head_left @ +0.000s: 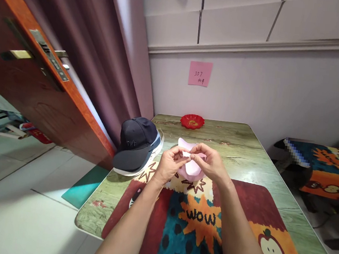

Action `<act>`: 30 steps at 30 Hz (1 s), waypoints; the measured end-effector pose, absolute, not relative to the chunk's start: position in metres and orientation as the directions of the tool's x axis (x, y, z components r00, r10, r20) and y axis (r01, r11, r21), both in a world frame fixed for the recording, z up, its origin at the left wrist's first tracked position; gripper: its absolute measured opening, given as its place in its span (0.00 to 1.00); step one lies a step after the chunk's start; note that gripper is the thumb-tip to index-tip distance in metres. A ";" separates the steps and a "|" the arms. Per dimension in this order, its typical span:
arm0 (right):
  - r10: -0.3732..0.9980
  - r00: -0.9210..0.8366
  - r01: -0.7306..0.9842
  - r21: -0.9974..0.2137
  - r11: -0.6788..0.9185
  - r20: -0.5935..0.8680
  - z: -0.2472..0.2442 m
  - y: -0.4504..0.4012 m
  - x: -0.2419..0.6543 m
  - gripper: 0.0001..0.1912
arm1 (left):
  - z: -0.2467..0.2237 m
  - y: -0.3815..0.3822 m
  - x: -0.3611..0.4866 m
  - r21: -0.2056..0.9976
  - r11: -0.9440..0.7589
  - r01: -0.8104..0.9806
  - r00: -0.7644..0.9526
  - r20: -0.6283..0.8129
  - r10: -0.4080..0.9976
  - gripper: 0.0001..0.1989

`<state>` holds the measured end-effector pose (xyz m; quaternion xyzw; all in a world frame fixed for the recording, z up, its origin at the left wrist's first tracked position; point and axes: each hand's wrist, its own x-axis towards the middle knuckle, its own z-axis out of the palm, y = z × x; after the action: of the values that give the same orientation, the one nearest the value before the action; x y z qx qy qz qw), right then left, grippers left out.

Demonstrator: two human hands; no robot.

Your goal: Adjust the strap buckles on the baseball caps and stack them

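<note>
The table point(275, 175) bore stacked caps point(137, 133) at nine o'clock, near its edge, where a stray sideways bump could have toppled them. The left hand point(168, 165) and right hand point(213, 162), at centre over a pink item point(192, 177), pinched a pale strip point(186, 154); uneven tugging might have torn it.

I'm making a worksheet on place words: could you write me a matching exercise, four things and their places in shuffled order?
1. Note
2. Dish
3. Caps
4. Pale item

A. Stacked at the table's left edge
B. Between left hand and right hand
C. On the wall
D. Near the table's far edge

Pairs: 1-C, 2-D, 3-A, 4-B
</note>
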<state>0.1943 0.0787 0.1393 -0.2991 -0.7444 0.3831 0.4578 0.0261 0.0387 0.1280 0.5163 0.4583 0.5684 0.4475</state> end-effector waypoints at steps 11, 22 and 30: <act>0.719 -0.446 0.236 -0.705 0.669 0.533 0.154 0.063 0.189 0.11 | 0.130 0.034 0.025 0.904 -0.315 0.288 -0.020 0.335 0.942 0.11; 0.692 -0.479 0.335 -0.616 0.713 0.540 0.162 0.056 0.190 0.06 | 0.129 0.034 0.023 0.808 -0.394 0.438 0.014 0.432 0.902 0.06; 0.724 -0.489 0.496 -0.527 0.690 0.487 0.162 0.049 0.189 0.10 | 0.137 0.034 0.026 0.784 -0.359 0.506 0.018 0.407 0.913 0.04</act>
<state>0.1890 0.0493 0.1616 -0.3596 -0.8480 0.1600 0.3549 0.0258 0.0344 0.1369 0.6791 0.5225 0.4672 0.2181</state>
